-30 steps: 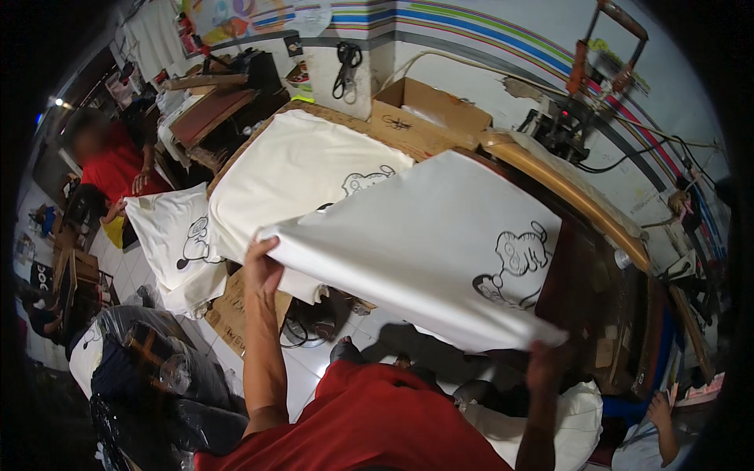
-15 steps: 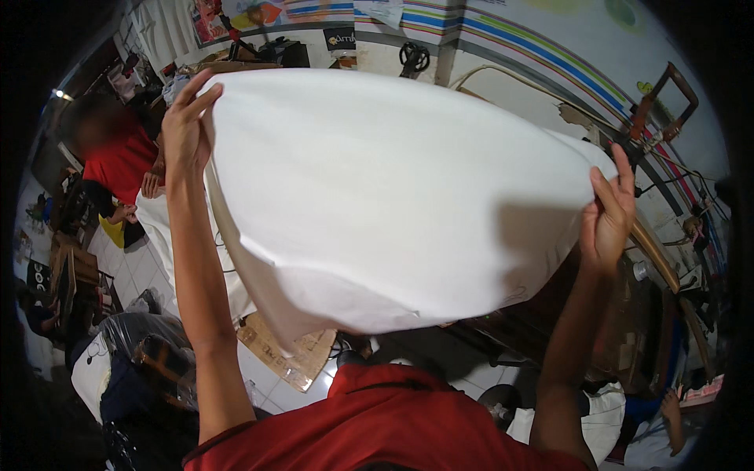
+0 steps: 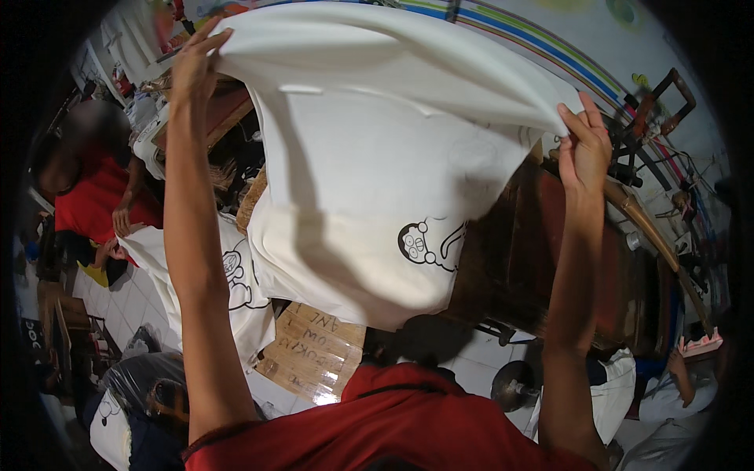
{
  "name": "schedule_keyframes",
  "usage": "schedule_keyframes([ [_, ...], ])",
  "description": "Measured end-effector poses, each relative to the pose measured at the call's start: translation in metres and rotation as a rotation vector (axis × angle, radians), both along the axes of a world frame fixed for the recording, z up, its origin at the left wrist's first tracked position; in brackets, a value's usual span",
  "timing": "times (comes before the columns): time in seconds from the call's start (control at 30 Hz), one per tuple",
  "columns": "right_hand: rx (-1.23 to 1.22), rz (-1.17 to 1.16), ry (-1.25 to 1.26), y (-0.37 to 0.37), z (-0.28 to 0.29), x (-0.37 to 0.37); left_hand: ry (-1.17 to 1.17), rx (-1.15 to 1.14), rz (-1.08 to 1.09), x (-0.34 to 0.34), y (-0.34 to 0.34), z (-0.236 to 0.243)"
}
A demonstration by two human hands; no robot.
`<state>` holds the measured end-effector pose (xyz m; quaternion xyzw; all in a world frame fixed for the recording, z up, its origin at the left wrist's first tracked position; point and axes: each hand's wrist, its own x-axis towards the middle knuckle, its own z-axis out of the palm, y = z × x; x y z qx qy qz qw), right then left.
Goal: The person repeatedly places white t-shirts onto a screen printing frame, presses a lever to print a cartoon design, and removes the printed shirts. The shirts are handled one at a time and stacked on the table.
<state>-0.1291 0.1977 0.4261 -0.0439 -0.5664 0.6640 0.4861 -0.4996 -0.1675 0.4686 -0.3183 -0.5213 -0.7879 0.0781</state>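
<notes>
Yep, your left hand [image 3: 195, 72] and right hand [image 3: 586, 153] both pinch the white cloth [image 3: 377, 51], long edge kinda bowing left-to-right between them.

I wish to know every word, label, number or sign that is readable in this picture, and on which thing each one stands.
Brown cardboard sheet: rows of dark lettering; I do not copy the wording.
Dark panel at the left rim: a few pale letters, small; also not copied.
Black cartoon print on the pale cloth: a drawing, with no letters that I can make out.
</notes>
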Motion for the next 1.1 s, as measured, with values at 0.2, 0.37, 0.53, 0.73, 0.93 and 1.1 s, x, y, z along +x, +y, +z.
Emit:
schedule_keyframes([
  [0.2,-0.037,0.020,-0.105,-0.068,-0.032,0.043,-0.064,-0.156,0.079,0.045,-0.054,-0.046],
  [0.37,-0.153,-0.052,-0.303,-0.107,-0.088,0.058,-0.291,-0.252,0.030,0.073,-0.084,-0.126],
  [0.53,-0.319,0.009,-0.404,-0.129,-0.172,0.075,-0.402,-0.423,0.057,0.090,-0.112,-0.209],
  [0.73,-0.353,0.058,-0.821,-0.146,-0.294,0.091,-0.647,-0.512,0.011,0.096,-0.136,-0.325],
  [0.93,-0.394,0.107,-0.937,-0.156,-0.350,0.101,-0.687,-0.742,0.080,0.106,-0.152,-0.369],
  [1.1,-0.371,0.162,-1.023,-0.170,-0.351,0.110,-0.684,-0.775,0.092,0.111,-0.168,-0.367],
])
